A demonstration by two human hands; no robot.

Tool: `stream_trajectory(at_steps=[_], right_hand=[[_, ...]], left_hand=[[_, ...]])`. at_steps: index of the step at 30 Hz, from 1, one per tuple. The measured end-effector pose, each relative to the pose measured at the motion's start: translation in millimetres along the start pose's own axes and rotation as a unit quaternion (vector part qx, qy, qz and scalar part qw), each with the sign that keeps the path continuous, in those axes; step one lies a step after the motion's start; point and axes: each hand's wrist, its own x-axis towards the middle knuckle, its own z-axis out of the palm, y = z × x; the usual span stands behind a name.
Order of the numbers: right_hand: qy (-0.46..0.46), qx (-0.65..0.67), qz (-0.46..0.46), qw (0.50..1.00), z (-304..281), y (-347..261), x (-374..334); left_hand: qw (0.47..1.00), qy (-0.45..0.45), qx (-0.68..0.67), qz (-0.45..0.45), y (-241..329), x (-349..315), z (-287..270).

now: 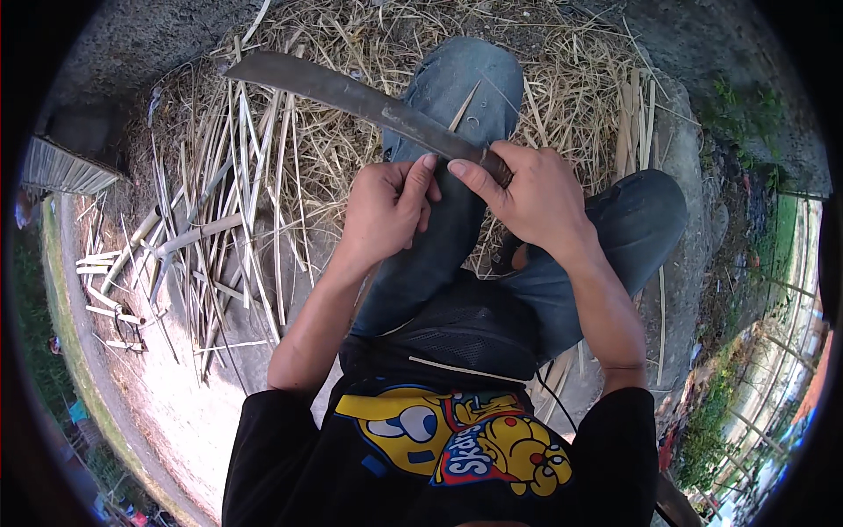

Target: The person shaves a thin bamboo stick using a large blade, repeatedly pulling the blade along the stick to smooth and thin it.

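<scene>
R hand (543,189) grasps the knife (342,92) by its handle, thumb laid fwd near the blade root; blade runs fwd-left from there, past L hand (386,206). L hand is curled, thumb pressed to fingers, looks to be pinching the near end of a thin strip (465,106); blade covers the middle of it, so can't see the full contact. Strip's pointed far end shows just fwd of both hands, over the raised knee (493,68). Step looks like shaving that strip thinner, IMO. To do it well: brace R wrist, lay blade at a low angle, draw strip back w/ L hand rather than swing the knife. Light, even pressure; turn strip a bit btwn passes so it thins evenly. L thumb sits v. close to the blade, so pinch farther back if length allows. Can't tell which edge is sharp, so check it's off the knee. Tip end reaches out toward loose strips (202,234) left of L hand; short strokes near the root prob give best control.
</scene>
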Motion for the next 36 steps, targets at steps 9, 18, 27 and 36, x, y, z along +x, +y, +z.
stream_trajectory(at_steps=[9, 18, 27, 36], right_hand=[[0.029, 0.003, 0.057, 0.998, 0, 15, 19], [0.016, 0.030, 0.002, 0.999, -2, -1, -4], [0.016, -0.025, -0.007, 1.000, 15, -6, 5], [0.049, -0.017, 0.044, 0.998, 2, 29, 21]], left_hand=[[1.000, 0.008, 0.011, 0.006, -15, -18, -1], [0.947, 0.197, 0.182, 0.178, -23, -23, 3], [0.963, 0.111, 0.185, 0.161, -6, 2, -1], [0.985, 0.026, 0.162, 0.051, -42, -38, -21]])
